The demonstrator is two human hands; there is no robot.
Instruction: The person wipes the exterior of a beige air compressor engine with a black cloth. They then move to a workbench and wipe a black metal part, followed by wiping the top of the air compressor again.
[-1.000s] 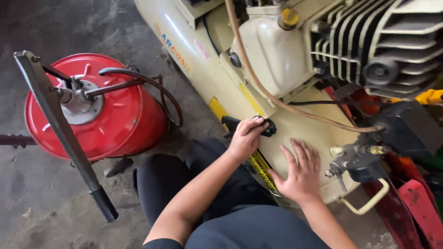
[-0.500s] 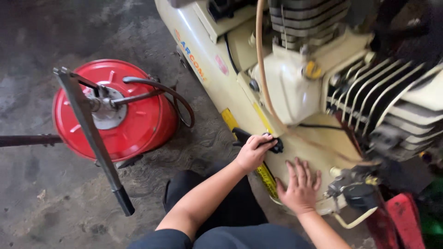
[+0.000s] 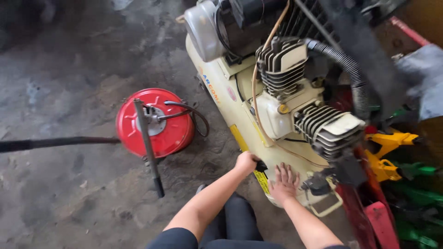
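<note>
Cream-painted metal fills the middle of the frame: the air compressor tank (image 3: 240, 103) runs from upper centre down to lower centre, and both hands meet it at its near end. The left hand (image 3: 246, 162) is curled shut around a small black knob (image 3: 261, 166) on the tank's side, just above a yellow label (image 3: 262, 180). The right hand (image 3: 284, 183) lies open and flat, fingers spread, pressed against the tank just right of that knob. Above the hands sit the finned pump cylinders (image 3: 318, 124) and a thin tan hose (image 3: 256, 99) that loops down past them. At left centre stands a red drum (image 3: 157, 123) with a long pump handle (image 3: 148, 147) and a black hose (image 3: 50, 143) trailing to the left edge across the concrete floor (image 3: 69, 193). Yellow and green equipment (image 3: 397, 157) crowds the right edge.
</note>
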